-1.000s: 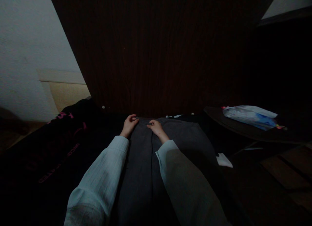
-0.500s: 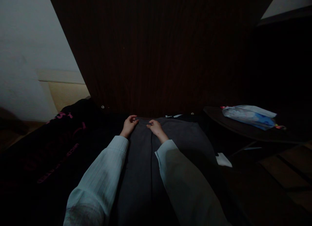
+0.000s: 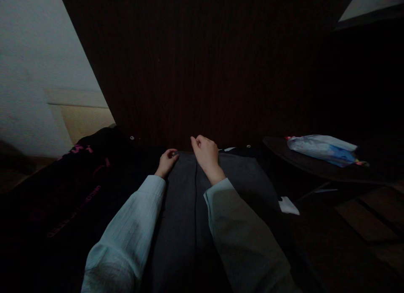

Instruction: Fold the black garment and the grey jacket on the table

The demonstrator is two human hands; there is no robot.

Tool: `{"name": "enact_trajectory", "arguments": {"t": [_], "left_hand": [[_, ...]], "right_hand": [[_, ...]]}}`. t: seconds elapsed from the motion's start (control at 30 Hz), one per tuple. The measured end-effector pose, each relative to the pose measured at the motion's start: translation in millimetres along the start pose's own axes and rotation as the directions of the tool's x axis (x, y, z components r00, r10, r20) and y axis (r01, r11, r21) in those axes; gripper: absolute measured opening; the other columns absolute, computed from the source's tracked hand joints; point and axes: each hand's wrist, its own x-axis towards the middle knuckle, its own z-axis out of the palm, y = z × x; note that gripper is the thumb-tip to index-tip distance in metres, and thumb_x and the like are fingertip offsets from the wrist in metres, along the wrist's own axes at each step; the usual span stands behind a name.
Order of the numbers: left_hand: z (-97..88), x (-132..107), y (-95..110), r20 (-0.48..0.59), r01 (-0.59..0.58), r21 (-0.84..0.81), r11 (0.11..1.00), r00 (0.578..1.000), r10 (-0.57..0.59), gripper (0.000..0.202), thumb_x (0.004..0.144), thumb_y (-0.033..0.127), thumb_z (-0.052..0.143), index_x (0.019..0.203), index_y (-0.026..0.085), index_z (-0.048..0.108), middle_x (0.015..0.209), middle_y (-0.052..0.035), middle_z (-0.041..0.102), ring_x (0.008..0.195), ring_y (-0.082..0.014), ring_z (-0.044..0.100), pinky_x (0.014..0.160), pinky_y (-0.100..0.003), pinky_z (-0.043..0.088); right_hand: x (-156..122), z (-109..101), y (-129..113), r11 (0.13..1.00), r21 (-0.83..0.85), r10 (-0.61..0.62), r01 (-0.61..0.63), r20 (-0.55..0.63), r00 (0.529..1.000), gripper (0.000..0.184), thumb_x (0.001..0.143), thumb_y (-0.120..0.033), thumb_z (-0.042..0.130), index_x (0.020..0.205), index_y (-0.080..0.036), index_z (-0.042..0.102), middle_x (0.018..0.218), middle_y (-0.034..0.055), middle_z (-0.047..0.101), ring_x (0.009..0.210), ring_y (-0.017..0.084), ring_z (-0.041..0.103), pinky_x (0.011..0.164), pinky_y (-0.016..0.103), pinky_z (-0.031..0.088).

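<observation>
Grey cloth [image 3: 186, 209] is pinched at its edge by the left hand [image 3: 166, 161], right hand [image 3: 206, 156] loose above; pink lettering [image 3: 75, 206] unreadable.

Place: a dim room in a home, likely a bedroom.
Wood panel: a tall dark wood-grain panel [image 3: 205, 65] stands just beyond the fingers [image 3: 172, 152].
Clothing: a grey garment [image 3: 183, 225] lies flat under the fingers, and a black garment with pink lettering [image 3: 78, 192] lies to their left.
Side counter: a small dark counter [image 3: 303, 166] right of the fingers carries a plastic bag [image 3: 322, 147].
Walls and floor: a white wall [image 3: 31, 74] is far left of the fingers, with wooden floorboards [image 3: 372, 217] far right.
</observation>
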Motion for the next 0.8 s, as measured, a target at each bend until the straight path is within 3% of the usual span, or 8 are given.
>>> {"name": "enact_trajectory", "arguments": {"t": [0.13, 0.33, 0.6, 0.8], "left_hand": [[-0.7, 0, -1, 0.009, -0.003, 0.025, 1.000, 1.000, 0.003, 0.026, 0.059, 0.019, 0.062, 0.085, 0.014, 0.062, 0.072, 0.0002, 0.057, 0.069, -0.0127, 0.055, 0.069, -0.026, 0.043], [-0.8, 3, -5, 0.009, -0.010, 0.029, 1.000, 1.000, 0.010, 0.026, 0.059, 0.020, 0.063, 0.085, 0.014, 0.062, 0.072, 0.0001, 0.056, 0.067, -0.0122, 0.054, 0.067, -0.026, 0.043], [-1.4, 4, -9, 0.026, -0.012, -0.009, 1.000, 1.000, 0.012, 0.029, 0.058, 0.021, 0.063, 0.086, 0.013, 0.061, 0.073, -0.0004, 0.056, 0.068, -0.0120, 0.053, 0.068, -0.026, 0.043], [-1.2, 3, -9, 0.026, -0.011, -0.014, 1.000, 1.000, 0.011, 0.029, 0.058, 0.022, 0.063, 0.086, 0.014, 0.061, 0.073, 0.0000, 0.056, 0.069, -0.0121, 0.053, 0.070, -0.026, 0.043]], "right_hand": [[-1, -4, -7, 0.982, 0.191, 0.014, 0.002, -0.081, 0.997, 0.044, 0.086, -0.043, 0.035, 0.051, -0.018, 0.043, 0.051, -0.0024, 0.043, 0.050, 0.009, 0.039, 0.052, 0.023, 0.025], [6, 5, -1, 0.848, 0.520, 0.121, -0.099, -0.008, 0.993, 0.052, 0.081, -0.055, 0.032, 0.045, -0.019, 0.032, 0.044, -0.0047, 0.030, 0.044, 0.007, 0.029, 0.047, 0.022, 0.022], [10, 1, -5, 0.730, 0.666, 0.149, -0.153, 0.063, 0.987, 0.052, 0.077, -0.059, 0.037, 0.045, -0.020, 0.031, 0.044, -0.0056, 0.028, 0.043, 0.007, 0.027, 0.045, 0.022, 0.021], [11, -2, -7, 0.733, 0.659, 0.146, -0.170, 0.091, 0.985, 0.051, 0.075, -0.060, 0.038, 0.045, -0.020, 0.031, 0.045, -0.0056, 0.027, 0.044, 0.007, 0.026, 0.045, 0.022, 0.021]]}}
